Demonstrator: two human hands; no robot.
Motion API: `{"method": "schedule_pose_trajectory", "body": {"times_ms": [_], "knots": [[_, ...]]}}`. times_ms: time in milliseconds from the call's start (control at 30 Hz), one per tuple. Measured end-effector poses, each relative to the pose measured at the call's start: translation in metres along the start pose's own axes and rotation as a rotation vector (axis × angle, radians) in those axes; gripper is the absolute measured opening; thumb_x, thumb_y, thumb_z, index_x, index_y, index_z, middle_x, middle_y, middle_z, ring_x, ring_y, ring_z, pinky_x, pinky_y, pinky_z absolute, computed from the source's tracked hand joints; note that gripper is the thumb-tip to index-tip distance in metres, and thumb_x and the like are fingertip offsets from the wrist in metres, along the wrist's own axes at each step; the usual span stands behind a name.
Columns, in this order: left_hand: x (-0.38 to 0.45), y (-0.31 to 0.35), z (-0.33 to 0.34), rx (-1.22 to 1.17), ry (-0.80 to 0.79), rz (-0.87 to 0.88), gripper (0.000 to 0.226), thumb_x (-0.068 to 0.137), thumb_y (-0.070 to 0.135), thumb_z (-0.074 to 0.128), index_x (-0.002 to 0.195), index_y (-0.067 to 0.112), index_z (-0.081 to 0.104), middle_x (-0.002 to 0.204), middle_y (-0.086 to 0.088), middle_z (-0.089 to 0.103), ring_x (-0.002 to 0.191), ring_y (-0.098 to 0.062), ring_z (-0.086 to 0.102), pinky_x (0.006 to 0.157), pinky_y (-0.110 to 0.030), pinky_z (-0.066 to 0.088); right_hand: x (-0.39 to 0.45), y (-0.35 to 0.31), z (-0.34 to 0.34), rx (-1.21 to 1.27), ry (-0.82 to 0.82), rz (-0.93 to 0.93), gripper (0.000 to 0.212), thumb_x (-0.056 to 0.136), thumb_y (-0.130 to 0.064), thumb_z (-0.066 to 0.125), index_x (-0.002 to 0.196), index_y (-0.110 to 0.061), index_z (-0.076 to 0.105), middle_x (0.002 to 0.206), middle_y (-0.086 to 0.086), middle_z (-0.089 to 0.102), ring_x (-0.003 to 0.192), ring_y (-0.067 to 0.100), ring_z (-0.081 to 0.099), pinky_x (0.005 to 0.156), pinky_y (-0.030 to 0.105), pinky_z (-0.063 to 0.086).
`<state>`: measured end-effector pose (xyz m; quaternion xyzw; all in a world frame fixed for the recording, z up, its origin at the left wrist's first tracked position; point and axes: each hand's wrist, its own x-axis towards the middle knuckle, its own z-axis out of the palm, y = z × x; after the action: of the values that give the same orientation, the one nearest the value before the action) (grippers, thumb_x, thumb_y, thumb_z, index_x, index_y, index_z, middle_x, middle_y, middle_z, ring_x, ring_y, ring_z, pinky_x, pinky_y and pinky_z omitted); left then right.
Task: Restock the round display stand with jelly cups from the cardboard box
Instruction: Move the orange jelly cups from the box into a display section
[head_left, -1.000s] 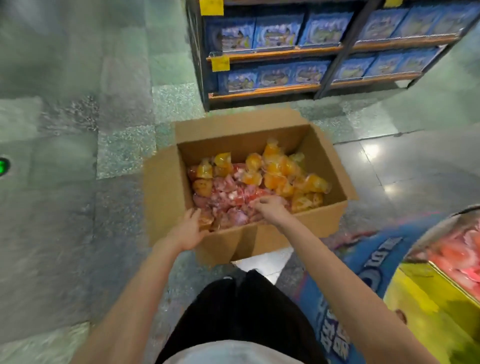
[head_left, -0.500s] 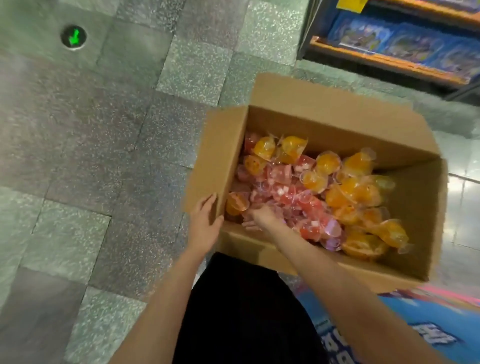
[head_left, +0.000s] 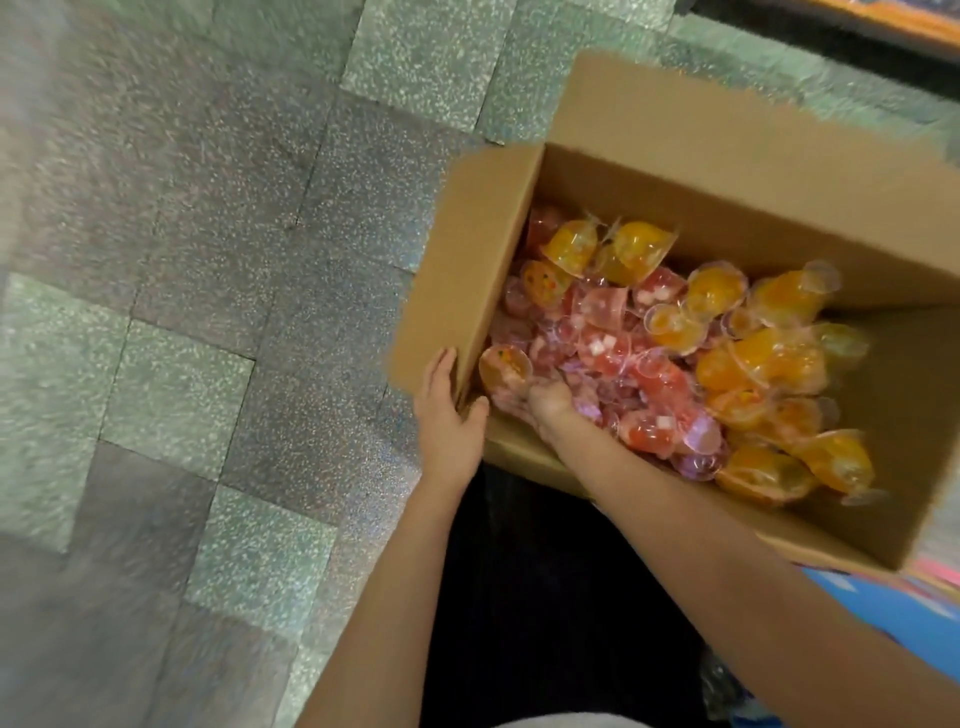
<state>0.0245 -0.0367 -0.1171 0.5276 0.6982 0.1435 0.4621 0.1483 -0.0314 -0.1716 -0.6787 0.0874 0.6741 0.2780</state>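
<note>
An open cardboard box (head_left: 727, 176) stands on the floor at the right. It holds several jelly cups: red and pink ones (head_left: 608, 348) toward the left, orange ones (head_left: 779, 358) toward the right. My left hand (head_left: 447, 415) rests on the box's near left corner, with straight fingers against the outside of the left flap. My right hand (head_left: 545, 402) reaches into the near left corner of the box, its blurred fingers stretched among the pink cups. A blue strip of the display stand (head_left: 883, 613) shows at the lower right.
Speckled grey and green floor tiles (head_left: 234, 312) fill the left half of the view. The dark foot of a shop shelf (head_left: 857, 26) runs along the top right, just beyond the box. My dark trousers (head_left: 545, 597) are below the box.
The view has swung down and left, so the box now sits further right and the shelf is nearly out of sight. My right hand has moved to the box's near left corner; the left hand stays there.
</note>
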Motion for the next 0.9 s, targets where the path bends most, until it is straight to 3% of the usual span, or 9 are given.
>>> {"method": "schedule_pose_trajectory", "body": {"times_ms": [100, 167, 233, 367, 500, 600, 700, 800, 900], "knots": [[0.000, 0.013, 0.000, -0.046, 0.019, -0.075, 0.060, 0.087, 0.007, 0.065, 0.142, 0.006, 0.042, 0.147, -0.012, 0.038, 0.137, -0.024, 0.033, 0.116, -0.032, 0.022, -0.025, 0.006, -0.008, 0.040, 0.038, 0.004, 0.031, 0.099, 0.002, 0.044, 0.130, 0.008, 0.043, 0.098, 0.023, 0.065, 0.056, 0.018, 0.067, 0.064, 0.029, 0.058], [0.000, 0.023, -0.003, -0.096, 0.025, -0.108, 0.052, 0.090, 0.013, 0.063, 0.138, 0.007, 0.047, 0.145, -0.012, 0.042, 0.136, -0.024, 0.036, 0.116, -0.037, 0.026, -0.047, 0.002, -0.015, 0.003, 0.008, -0.052, 0.032, 0.096, 0.001, 0.051, 0.127, 0.009, 0.046, 0.073, 0.015, 0.066, 0.052, 0.015, 0.065, 0.062, 0.028, 0.058], [-0.003, 0.032, -0.005, -0.115, 0.060, -0.061, 0.042, 0.090, 0.015, 0.063, 0.131, 0.009, 0.055, 0.137, -0.010, 0.049, 0.130, -0.021, 0.043, 0.113, -0.033, 0.031, -0.069, -0.005, -0.024, -0.002, -0.060, -0.118, 0.033, 0.095, -0.001, 0.054, 0.126, 0.008, 0.049, 0.066, 0.013, 0.067, 0.051, 0.014, 0.065, 0.058, 0.024, 0.056], [-0.017, 0.052, 0.000, -0.225, -0.046, -0.021, 0.042, 0.090, 0.021, 0.065, 0.130, 0.014, 0.054, 0.126, 0.002, 0.055, 0.115, -0.009, 0.051, 0.094, -0.014, 0.039, -0.105, -0.022, -0.041, -0.048, -0.130, -0.227, 0.026, 0.096, -0.005, 0.054, 0.120, 0.000, 0.054, 0.081, 0.017, 0.067, 0.065, 0.018, 0.066, 0.064, 0.025, 0.056], [-0.015, 0.055, 0.011, -0.488, -0.179, -0.251, 0.048, 0.081, 0.033, 0.073, 0.125, 0.023, 0.056, 0.123, 0.000, 0.061, 0.115, -0.018, 0.059, 0.100, -0.042, 0.048, -0.116, -0.041, -0.052, -0.136, -0.190, -0.296, 0.025, 0.096, -0.006, 0.053, 0.120, 0.002, 0.055, 0.076, 0.013, 0.069, 0.058, 0.014, 0.066, 0.057, 0.022, 0.056], [-0.012, 0.055, 0.019, -0.779, -0.136, -0.389, 0.047, 0.083, 0.010, 0.073, 0.127, 0.013, 0.056, 0.124, -0.014, 0.063, 0.112, -0.026, 0.062, 0.093, -0.040, 0.054, -0.113, -0.055, -0.057, -0.231, -0.246, -0.270, 0.028, 0.101, -0.017, 0.047, 0.120, 0.002, 0.054, 0.073, 0.008, 0.071, 0.059, 0.014, 0.067, 0.057, 0.022, 0.057], [-0.008, 0.048, 0.031, -0.823, -0.114, -0.406, 0.053, 0.077, 0.011, 0.078, 0.126, 0.013, 0.058, 0.123, -0.012, 0.063, 0.114, -0.025, 0.062, 0.089, -0.037, 0.054, -0.092, -0.069, -0.066, -0.304, -0.225, -0.216, 0.036, 0.102, -0.030, 0.043, 0.127, -0.004, 0.050, 0.081, 0.012, 0.071, 0.067, 0.019, 0.070, 0.062, 0.026, 0.058], [-0.005, 0.043, 0.038, -0.886, -0.131, -0.471, 0.052, 0.081, 0.010, 0.073, 0.130, 0.008, 0.055, 0.124, -0.014, 0.064, 0.113, -0.028, 0.063, 0.079, -0.029, 0.056, -0.056, -0.085, -0.078, -0.218, -0.029, -0.240, 0.039, 0.101, -0.022, 0.047, 0.135, -0.003, 0.044, 0.093, 0.016, 0.068, 0.074, 0.022, 0.068, 0.066, 0.031, 0.058], [-0.001, 0.037, 0.044, -0.939, -0.128, -0.504, 0.048, 0.086, 0.008, 0.067, 0.132, 0.004, 0.052, 0.125, -0.017, 0.062, 0.114, -0.029, 0.062, 0.078, -0.027, 0.056, -0.022, -0.107, -0.087, 0.127, 0.035, -0.190, 0.044, 0.101, -0.026, 0.048, 0.138, -0.004, 0.039, 0.123, 0.025, 0.059, 0.101, 0.031, 0.064, 0.080, 0.036, 0.057]]}}
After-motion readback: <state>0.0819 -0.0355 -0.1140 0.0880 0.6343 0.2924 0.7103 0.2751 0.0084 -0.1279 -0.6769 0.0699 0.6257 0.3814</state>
